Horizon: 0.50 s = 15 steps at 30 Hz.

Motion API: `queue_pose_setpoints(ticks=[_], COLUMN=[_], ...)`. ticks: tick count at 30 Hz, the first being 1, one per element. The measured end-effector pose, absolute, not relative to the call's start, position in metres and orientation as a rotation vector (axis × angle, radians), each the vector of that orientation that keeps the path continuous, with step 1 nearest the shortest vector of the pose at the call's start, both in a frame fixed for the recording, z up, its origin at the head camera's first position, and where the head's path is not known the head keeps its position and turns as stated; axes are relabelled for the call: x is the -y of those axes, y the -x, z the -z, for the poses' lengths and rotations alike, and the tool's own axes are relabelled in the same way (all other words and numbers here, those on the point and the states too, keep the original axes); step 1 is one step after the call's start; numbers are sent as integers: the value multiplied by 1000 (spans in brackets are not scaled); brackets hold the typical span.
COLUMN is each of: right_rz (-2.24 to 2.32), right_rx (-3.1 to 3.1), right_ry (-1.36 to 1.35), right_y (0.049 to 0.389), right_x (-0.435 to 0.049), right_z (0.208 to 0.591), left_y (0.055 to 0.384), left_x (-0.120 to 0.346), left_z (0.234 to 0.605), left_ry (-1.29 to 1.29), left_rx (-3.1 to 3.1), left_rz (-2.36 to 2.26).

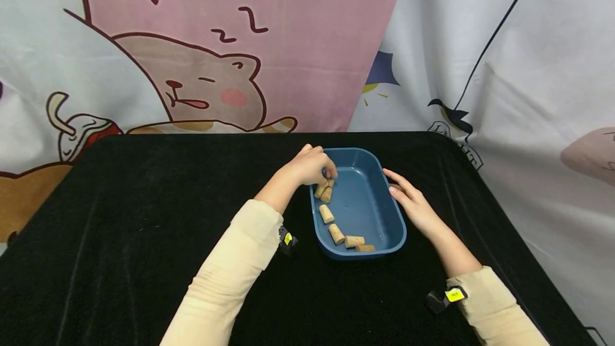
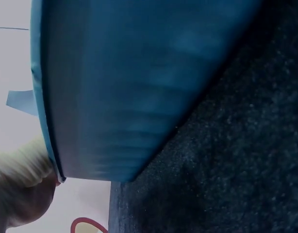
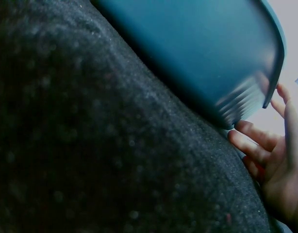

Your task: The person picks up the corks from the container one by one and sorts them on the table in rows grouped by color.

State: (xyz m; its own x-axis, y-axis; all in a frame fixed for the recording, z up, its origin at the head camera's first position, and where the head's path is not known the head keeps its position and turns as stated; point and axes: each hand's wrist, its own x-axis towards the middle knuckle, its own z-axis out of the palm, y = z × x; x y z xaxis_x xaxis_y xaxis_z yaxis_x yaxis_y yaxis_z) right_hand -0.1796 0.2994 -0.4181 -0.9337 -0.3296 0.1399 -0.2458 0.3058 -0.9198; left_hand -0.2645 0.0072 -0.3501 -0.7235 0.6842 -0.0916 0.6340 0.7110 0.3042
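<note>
A blue plastic tray (image 1: 365, 202) sits on the black-covered table, with several tapered cork stoppers inside. My left hand (image 1: 311, 166) reaches over its far left corner, fingers curled down at a small cluster of corks (image 1: 326, 195), and pinches one at the fingertips. Seen from the left wrist, the tray's outer wall (image 2: 124, 87) hides the fingertips and corks, and only part of the hand (image 2: 25, 187) shows past the rim. On the opposite side, my right hand (image 1: 410, 202) rests its extended fingers against the tray's right wall; the right wrist view has these fingers (image 3: 256, 141) beside the tray's corner.
More corks lie along the tray's left side and near end, among them a cork (image 1: 326, 214) by the left wall and another (image 1: 354, 241) near the front. Behind the black tabletop (image 1: 168, 228) hangs a cartoon-printed curtain (image 1: 298, 41).
</note>
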Motion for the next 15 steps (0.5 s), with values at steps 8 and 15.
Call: queue_pose_setpoints(ticks=[8,15], right_rz=[1731,1728], right_rx=[-2477,-2468], right_ry=[558,544], right_y=[180,180], right_x=[-303,-300], right_z=[419,418], left_y=[263,262], left_x=[-19,-22], left_z=[351,352], left_ry=[-1020,-1021], left_rx=[-2768,-2785], left_rz=[-215,-186])
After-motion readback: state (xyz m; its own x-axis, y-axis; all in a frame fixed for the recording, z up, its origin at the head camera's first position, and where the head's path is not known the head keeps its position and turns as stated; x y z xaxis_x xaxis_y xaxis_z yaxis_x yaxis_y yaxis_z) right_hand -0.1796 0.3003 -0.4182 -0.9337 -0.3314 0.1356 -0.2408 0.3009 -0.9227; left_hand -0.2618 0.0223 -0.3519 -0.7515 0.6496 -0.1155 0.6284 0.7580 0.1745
